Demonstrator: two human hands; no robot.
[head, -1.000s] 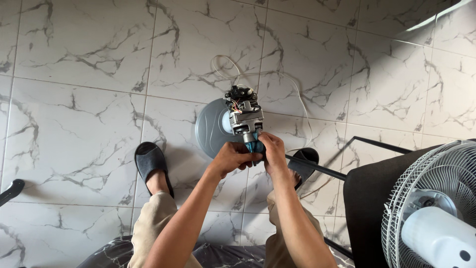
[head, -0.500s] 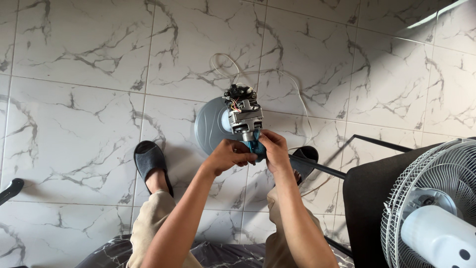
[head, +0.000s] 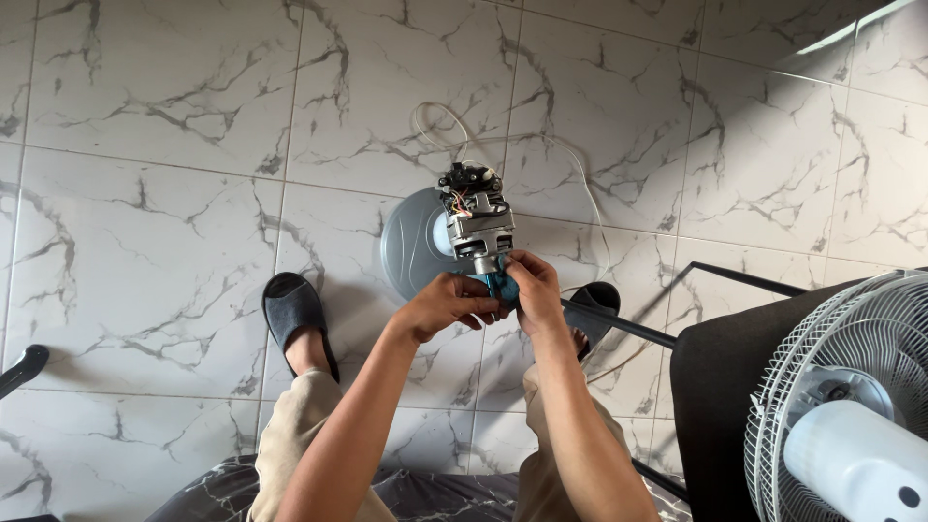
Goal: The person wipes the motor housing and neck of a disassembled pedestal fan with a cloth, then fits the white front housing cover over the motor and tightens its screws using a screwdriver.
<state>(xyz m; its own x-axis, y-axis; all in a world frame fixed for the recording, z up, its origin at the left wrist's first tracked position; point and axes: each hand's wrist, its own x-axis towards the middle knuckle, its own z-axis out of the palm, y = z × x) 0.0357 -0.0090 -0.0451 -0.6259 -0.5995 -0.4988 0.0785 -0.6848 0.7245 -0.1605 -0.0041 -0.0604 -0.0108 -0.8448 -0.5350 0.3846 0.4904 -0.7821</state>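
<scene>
One bare fan motor with a metal frame, exposed wiring and a small teal plastic part at its near end (head: 477, 232) is held up above the white marble-patterned tile floor (head: 164, 174), roughly over one round grey disc-shaped base (head: 411, 253) that lies on the tiles. Two hands work at the motor's near end. The left hand (head: 447, 304) is curled, its fingers closed against the teal part from the left. The right hand (head: 535, 292) pinches the same teal part from the right, its fingers bent tight around it. The hands nearly touch each other.

One thin white cord (head: 570, 174) loops over the floor beyond the motor. Two black slippers show, one on the left foot (head: 294, 307), one on the right (head: 594, 302). One white pedestal fan with a wire grille (head: 851, 406) stands at the right edge, beside a black chair (head: 720, 387).
</scene>
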